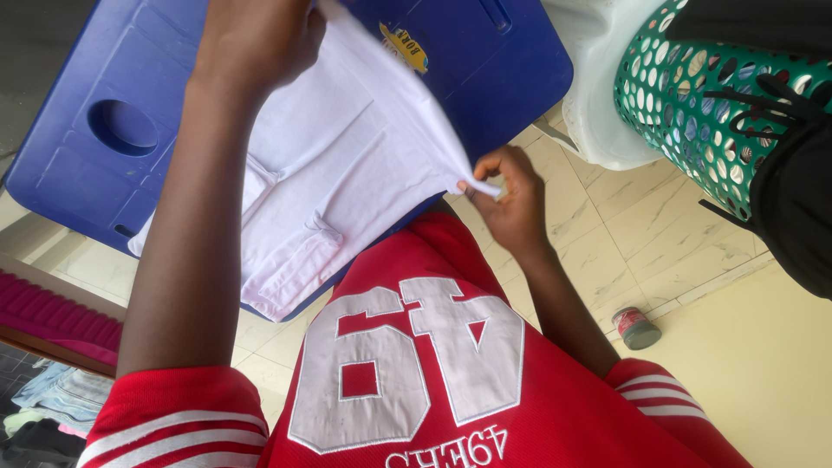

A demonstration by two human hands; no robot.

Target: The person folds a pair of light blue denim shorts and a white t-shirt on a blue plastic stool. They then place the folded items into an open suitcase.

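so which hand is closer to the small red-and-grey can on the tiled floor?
Right. The right hand pinches the white cloth's corner, up-left of the can. The left hand grips the cloth's top edge over the blue tray, much farther.

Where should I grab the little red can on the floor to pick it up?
Probably around the round side of the little red can, coming from above. It seems to stand upright and alone on the floor tiles, so fingers could wrap its curved wall.

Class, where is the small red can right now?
In the head view, the small red can stands on the tiled floor at lower right, beside the right forearm.
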